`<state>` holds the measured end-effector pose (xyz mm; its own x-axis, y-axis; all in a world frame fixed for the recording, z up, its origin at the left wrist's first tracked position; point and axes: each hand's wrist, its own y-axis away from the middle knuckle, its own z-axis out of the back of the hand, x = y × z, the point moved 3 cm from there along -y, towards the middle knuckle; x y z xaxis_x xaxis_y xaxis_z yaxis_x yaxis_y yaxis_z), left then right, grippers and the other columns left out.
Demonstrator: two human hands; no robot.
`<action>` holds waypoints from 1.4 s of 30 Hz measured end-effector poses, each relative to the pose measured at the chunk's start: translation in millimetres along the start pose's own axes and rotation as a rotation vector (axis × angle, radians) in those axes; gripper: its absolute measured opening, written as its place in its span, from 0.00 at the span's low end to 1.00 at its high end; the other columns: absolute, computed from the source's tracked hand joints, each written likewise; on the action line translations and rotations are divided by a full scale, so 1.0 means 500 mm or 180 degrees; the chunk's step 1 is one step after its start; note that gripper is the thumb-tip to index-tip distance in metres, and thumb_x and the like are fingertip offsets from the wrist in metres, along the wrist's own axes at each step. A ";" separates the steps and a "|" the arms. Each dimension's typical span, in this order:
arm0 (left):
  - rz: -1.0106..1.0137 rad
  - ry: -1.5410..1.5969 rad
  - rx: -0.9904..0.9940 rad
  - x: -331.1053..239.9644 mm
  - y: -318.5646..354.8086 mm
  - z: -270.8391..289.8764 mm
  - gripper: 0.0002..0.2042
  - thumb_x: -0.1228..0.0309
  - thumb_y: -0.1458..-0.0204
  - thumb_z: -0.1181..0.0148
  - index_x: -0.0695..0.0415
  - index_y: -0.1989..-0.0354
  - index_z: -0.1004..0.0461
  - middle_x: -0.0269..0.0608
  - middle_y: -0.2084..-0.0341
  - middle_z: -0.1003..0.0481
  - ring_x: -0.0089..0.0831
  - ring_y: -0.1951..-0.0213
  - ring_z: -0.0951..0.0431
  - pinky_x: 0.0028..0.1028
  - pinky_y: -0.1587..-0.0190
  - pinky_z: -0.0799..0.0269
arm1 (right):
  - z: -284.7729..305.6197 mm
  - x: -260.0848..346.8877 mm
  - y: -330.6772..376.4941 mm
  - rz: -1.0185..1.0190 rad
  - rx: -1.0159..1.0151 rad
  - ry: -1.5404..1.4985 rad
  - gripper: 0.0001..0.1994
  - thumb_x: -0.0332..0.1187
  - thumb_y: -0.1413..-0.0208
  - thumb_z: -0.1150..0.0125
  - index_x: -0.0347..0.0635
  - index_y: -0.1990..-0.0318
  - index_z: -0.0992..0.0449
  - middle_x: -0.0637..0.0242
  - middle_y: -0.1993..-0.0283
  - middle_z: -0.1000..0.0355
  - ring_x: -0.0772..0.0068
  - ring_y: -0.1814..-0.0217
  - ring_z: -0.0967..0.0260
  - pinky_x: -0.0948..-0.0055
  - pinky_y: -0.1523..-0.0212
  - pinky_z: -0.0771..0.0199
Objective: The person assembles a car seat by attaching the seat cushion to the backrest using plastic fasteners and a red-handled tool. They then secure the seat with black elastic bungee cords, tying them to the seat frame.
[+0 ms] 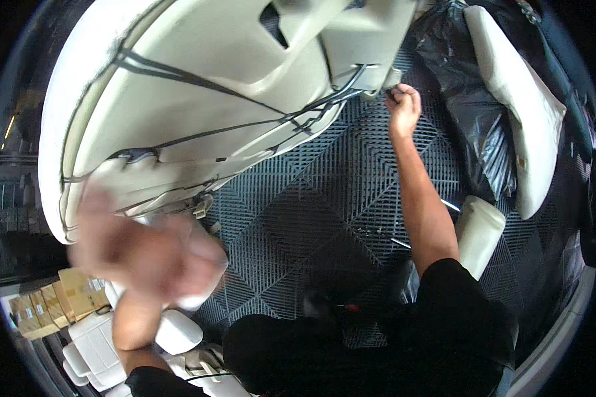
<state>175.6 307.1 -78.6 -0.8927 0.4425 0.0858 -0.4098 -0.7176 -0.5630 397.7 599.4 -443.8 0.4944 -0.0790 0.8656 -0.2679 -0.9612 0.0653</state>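
Observation:
A large cream car seat back (245, 59) with a moulded plastic rear panel fills the upper left. Black elastic cords (212, 135) cross it and gather near its right lower corner. Beside that corner my right hand (404, 109) has its fingers curled closed next to a small cream tab (392, 78). What they pinch is too small to make out. My left hand (149, 255) is smeared by motion, close below the seat's left lower edge. Its fingers cannot be read. A pale, blurred piece lies just behind it, its kind unclear.
Dark grid floor tiles (298, 205) lie below. At the right, a white curved cushion piece (526, 126) rests against black plastic sheeting (477, 132). A cream headrest-like piece (481, 228) stands by my right forearm. Cardboard boxes (79, 294) and pale seats (96, 347) are at the lower left.

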 end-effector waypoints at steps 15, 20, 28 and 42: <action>0.1475 0.1171 0.3505 0.030 -0.231 -0.511 0.45 0.51 0.64 0.30 0.86 0.52 0.38 0.77 0.59 0.26 0.56 0.55 0.21 0.36 0.51 0.25 | 0.004 0.001 -0.031 0.0517 0.0175 0.1156 0.19 0.28 0.42 0.57 0.35 0.46 0.27 0.61 0.61 0.26 0.74 0.64 0.28 0.74 0.61 0.25; 0.1517 0.1331 0.3251 0.045 -0.203 -0.524 0.40 0.60 0.63 0.31 0.84 0.51 0.41 0.72 0.62 0.27 0.54 0.57 0.22 0.38 0.52 0.26 | -0.009 0.002 -0.019 0.0382 0.0031 0.1181 0.19 0.30 0.45 0.56 0.33 0.51 0.23 0.55 0.61 0.23 0.67 0.59 0.26 0.68 0.54 0.26; 0.2140 0.1591 0.3032 0.045 -0.199 -0.541 0.39 0.62 0.61 0.31 0.79 0.46 0.40 0.60 0.60 0.26 0.41 0.57 0.23 0.32 0.52 0.28 | 0.007 -0.003 -0.031 0.0235 0.0392 0.0954 0.21 0.29 0.45 0.56 0.34 0.46 0.27 0.58 0.57 0.25 0.71 0.60 0.28 0.74 0.59 0.27; 0.0198 0.2487 0.1547 -0.162 0.022 -0.377 0.24 0.70 0.49 0.35 0.61 0.43 0.31 0.54 0.40 0.33 0.44 0.38 0.30 0.38 0.36 0.33 | -0.015 0.032 -0.050 -0.0786 0.0621 0.1672 0.40 0.62 0.49 0.49 0.43 0.34 0.41 0.54 0.38 0.37 0.55 0.44 0.37 0.50 0.52 0.35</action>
<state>278.6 364.7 -246.8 -0.6079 0.5060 -0.6119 -0.5568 -0.8211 -0.1257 406.0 624.1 -427.9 0.0355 0.2454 0.9688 -0.0165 -0.9691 0.2461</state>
